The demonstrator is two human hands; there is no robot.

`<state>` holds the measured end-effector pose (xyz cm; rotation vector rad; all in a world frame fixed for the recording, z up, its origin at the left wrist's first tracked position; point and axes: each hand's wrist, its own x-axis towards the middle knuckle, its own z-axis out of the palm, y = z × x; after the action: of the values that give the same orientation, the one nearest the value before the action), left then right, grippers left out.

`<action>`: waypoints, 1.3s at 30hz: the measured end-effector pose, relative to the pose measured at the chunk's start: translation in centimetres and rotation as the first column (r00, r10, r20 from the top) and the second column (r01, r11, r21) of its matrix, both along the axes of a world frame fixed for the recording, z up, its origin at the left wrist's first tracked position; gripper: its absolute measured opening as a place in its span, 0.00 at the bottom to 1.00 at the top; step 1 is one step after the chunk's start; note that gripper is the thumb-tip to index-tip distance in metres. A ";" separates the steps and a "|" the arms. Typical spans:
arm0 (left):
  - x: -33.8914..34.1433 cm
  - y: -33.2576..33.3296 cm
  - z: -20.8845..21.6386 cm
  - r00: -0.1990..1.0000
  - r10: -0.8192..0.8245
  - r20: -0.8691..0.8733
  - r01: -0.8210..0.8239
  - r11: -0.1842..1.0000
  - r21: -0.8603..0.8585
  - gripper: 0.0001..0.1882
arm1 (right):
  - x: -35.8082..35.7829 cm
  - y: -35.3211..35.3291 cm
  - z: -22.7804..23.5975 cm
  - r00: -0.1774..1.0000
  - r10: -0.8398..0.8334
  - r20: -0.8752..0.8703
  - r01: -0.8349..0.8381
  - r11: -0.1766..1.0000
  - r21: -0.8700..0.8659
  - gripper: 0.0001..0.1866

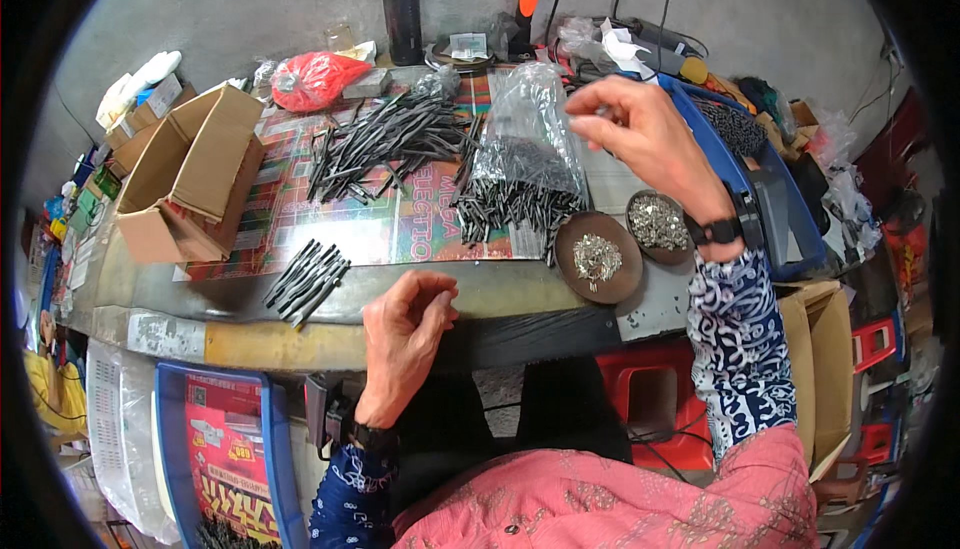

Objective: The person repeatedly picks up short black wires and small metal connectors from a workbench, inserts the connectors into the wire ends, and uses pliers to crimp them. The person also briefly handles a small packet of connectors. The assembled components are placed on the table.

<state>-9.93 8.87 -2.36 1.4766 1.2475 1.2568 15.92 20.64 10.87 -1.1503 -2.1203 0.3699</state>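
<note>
Over the table's front edge, my left hand (405, 339) has its fingers curled in against the thumb. Anything between them is too small or hidden to make out. To its left lies a small row of thin black rod-like pieces (307, 282). My right hand (650, 139) is raised beside a clear plastic bag (527, 119), thumb and fingers bent but apart, with nothing visible in them. Many short black pieces (515, 211) spill from the bag's mouth. Nearer me stand a brown dish (622, 284) of small silvery metal parts (597, 260) and a second dish of similar parts (657, 223).
A heap of longer black strips (385, 144) covers the table's middle back. An open cardboard box (190, 179) stands left, with a red plastic bag (315, 79) and a black flask (401, 14) behind. Blue bins (790, 184) line the right; another blue bin (170, 449) sits below left.
</note>
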 end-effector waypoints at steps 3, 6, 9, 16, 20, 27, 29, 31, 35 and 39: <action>-0.6 1.5 0.4 0.944 0.075 -0.322 -0.025 0.987 0.158 0.04 | 1.7 -3.9 -0.7 1.000 0.022 -0.021 -0.022 1.000 -0.003 0.11; -1.8 4.2 0.3 0.840 0.268 -0.471 -0.074 0.918 0.391 0.05 | 2.9 -6.8 -1.8 0.996 0.006 -0.093 -0.013 0.997 -0.070 0.11; -3.7 6.6 0.0 0.742 0.403 -0.536 -0.079 0.846 0.527 0.04 | 3.6 -8.9 -2.9 0.987 -0.017 -0.160 -0.009 0.987 -0.162 0.12; -7.5 10.7 0.7 0.519 0.521 -0.678 -0.093 0.823 0.561 0.02 | 4.6 -11.8 -5.8 0.981 0.013 -0.192 -0.039 0.991 -0.131 0.10; -7.9 12.0 0.5 0.410 0.453 -0.791 -0.086 0.883 0.461 0.03 | 4.7 -12.3 -7.3 0.964 0.017 -0.264 -0.069 0.980 -0.188 0.10; -8.5 13.6 -0.2 0.326 0.466 -0.823 -0.060 0.878 0.474 0.09 | 4.7 -12.7 -8.8 0.963 -0.023 -0.267 -0.044 0.970 -0.240 0.10; -8.5 14.0 -0.2 0.316 0.457 -0.831 -0.021 0.879 0.476 0.10 | 4.7 -12.8 -9.1 0.959 -0.034 -0.280 -0.038 0.968 -0.248 0.10; -8.6 14.3 0.0 0.302 0.462 -0.834 -0.042 0.880 0.473 0.10 | 4.6 -12.8 -9.4 0.957 -0.039 -0.288 -0.036 0.968 -0.249 0.10; -8.9 15.0 0.4 0.288 0.505 -0.814 -0.106 0.861 0.497 0.10 | 4.5 -12.8 -10.0 0.946 -0.058 -0.319 -0.030 0.964 -0.265 0.09; -9.4 15.6 -0.1 0.224 0.516 -0.827 -0.113 0.857 0.503 0.10 | 4.3 -12.7 -10.4 0.938 -0.065 -0.341 -0.028 0.965 -0.260 0.09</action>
<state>-19.33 24.48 -2.46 2.5262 2.3263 0.7303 20.22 7.91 0.51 -1.1511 -1.7840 0.8033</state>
